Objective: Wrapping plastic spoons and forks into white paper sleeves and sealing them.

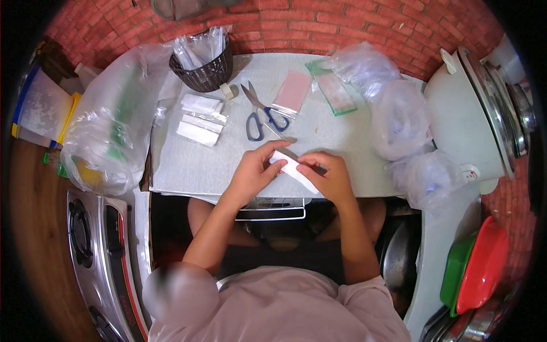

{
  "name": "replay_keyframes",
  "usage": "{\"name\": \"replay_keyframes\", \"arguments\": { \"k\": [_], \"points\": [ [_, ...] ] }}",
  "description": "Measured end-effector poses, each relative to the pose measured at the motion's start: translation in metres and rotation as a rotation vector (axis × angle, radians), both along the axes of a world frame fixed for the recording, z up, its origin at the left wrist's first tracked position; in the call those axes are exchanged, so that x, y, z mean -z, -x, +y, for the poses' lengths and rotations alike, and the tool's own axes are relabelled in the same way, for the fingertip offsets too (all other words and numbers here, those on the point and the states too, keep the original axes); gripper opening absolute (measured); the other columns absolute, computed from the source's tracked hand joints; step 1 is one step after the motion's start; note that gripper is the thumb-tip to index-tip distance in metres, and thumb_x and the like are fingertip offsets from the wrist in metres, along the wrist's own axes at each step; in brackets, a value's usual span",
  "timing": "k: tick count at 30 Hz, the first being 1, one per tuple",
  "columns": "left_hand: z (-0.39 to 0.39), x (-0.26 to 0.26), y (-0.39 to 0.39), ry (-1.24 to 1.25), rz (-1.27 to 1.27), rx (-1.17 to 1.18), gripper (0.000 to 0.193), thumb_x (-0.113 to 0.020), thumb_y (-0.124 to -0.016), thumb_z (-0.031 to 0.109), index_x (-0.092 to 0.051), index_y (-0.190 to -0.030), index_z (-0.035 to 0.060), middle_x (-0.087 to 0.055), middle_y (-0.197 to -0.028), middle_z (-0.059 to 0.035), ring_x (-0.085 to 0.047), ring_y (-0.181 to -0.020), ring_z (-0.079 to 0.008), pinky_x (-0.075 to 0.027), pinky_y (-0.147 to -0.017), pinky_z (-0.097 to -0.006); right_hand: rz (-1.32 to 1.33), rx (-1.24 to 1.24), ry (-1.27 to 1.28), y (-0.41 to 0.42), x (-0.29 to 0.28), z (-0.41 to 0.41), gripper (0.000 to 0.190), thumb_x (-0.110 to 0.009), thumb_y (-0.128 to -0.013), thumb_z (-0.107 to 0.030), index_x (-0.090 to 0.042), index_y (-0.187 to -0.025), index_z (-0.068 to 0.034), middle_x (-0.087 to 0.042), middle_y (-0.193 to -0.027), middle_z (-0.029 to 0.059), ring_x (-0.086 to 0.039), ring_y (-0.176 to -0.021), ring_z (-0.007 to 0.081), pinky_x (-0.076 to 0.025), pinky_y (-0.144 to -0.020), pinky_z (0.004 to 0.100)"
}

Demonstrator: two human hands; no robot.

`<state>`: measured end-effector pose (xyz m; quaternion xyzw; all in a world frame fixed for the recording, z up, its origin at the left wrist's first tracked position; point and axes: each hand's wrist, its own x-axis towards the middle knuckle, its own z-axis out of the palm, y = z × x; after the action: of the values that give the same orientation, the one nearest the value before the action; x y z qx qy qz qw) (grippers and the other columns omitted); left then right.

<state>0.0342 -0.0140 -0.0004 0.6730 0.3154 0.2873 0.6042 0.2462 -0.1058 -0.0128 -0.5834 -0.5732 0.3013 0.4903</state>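
Observation:
Both hands hold a narrow folded white strip [299, 173], of paper or cloth, slanted just above the table's front edge. My left hand [255, 169] pinches its upper left end between thumb and fingers. Farther along, the thumb and fingers of my right hand [330, 174] grip the middle, and the lower end sticks out below. Beyond my left hand lie scissors [255, 100] with dark blue handles, blades spread, and a thin white stick [272, 131]. A pink-filled zip packet [294, 89] and a green-edged packet [335, 92] rest farther back. Folded white pieces [198, 131] in clear plastic lie to the left.
A dark woven basket [203, 79] holds clear bags, with a small pale roll [227, 91] beside it. Stuffed plastic bags [401, 119] line the right side, before a white rice cooker [463, 115]. Leftward are a large plastic bag [113, 115] and a gas stove [100, 256]. Red [485, 265] and green basins [457, 273] stand right.

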Motion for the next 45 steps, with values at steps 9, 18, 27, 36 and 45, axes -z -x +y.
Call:
{"name": "replay_keyframes", "arguments": {
  "k": [9, 18, 27, 36, 45],
  "points": [
    [0.072, -0.031, -0.028, -0.667, 0.136, -0.185, 0.018, -0.072, -0.093, 0.008, -0.078, -0.109, 0.0035, -0.075, -0.102, -0.0115, -0.071, -0.092, -0.0297, -0.055, -0.079, -0.0365, 0.172, 0.079, 0.029, -0.006, 0.004, -0.004, 0.015, -0.078, -0.096, -0.012, -0.078, -0.098, 0.003, -0.075, -0.079, 0.0048, -0.063, -0.069, 0.0055, -0.049, -0.063, 0.0249],
    [0.107, -0.024, -0.044, -1.106, 0.526, 0.004, 0.024, -0.076, -0.083, 0.006, -0.080, -0.106, 0.0107, -0.075, -0.114, -0.0045, -0.063, -0.115, -0.0310, -0.048, -0.099, -0.0434, 0.326, 0.094, -0.006, -0.014, 0.012, -0.004, 0.014, -0.078, -0.096, -0.011, -0.077, -0.098, 0.003, -0.072, -0.079, 0.0002, -0.060, -0.069, 0.0039, -0.046, -0.063, 0.0239],
    [0.091, -0.030, -0.037, -1.104, 0.361, -0.132, 0.017, -0.078, -0.081, 0.002, -0.070, -0.095, 0.0063, -0.073, -0.104, -0.0070, -0.066, -0.105, -0.0324, -0.050, -0.092, -0.0445, 0.350, 0.078, -0.025, -0.016, 0.012, -0.003, 0.013, -0.077, -0.098, -0.011, -0.076, -0.099, 0.002, -0.072, -0.080, -0.0009, -0.057, -0.070, 0.0029, -0.044, -0.063, 0.0229],
    [0.044, -0.036, -0.004, -0.846, 0.129, -0.269, 0.012, -0.075, -0.091, -0.002, -0.064, -0.096, -0.0001, -0.076, -0.106, -0.0129, -0.072, -0.099, -0.0229, -0.055, -0.090, -0.0349, 0.384, 0.044, -0.017, -0.017, 0.013, -0.004, 0.008, -0.073, -0.099, -0.007, -0.071, -0.101, 0.001, -0.068, -0.092, -0.0002, -0.058, -0.082, 0.0056, -0.046, -0.071, 0.0244],
    [0.013, -0.013, 0.009, -0.161, -0.303, -0.343, 0.014, -0.070, -0.102, 0.002, -0.057, -0.097, 0.0056, -0.075, -0.106, -0.0083, -0.072, -0.099, -0.0147, -0.056, -0.087, -0.0294, 0.183, -0.179, -0.200, -0.022, 0.010, -0.001, 0.006, -0.072, -0.096, -0.002, -0.068, -0.098, 0.001, -0.068, -0.125, 0.0126, -0.065, -0.108, 0.0202, -0.051, -0.096, 0.0317]
  ]
}}
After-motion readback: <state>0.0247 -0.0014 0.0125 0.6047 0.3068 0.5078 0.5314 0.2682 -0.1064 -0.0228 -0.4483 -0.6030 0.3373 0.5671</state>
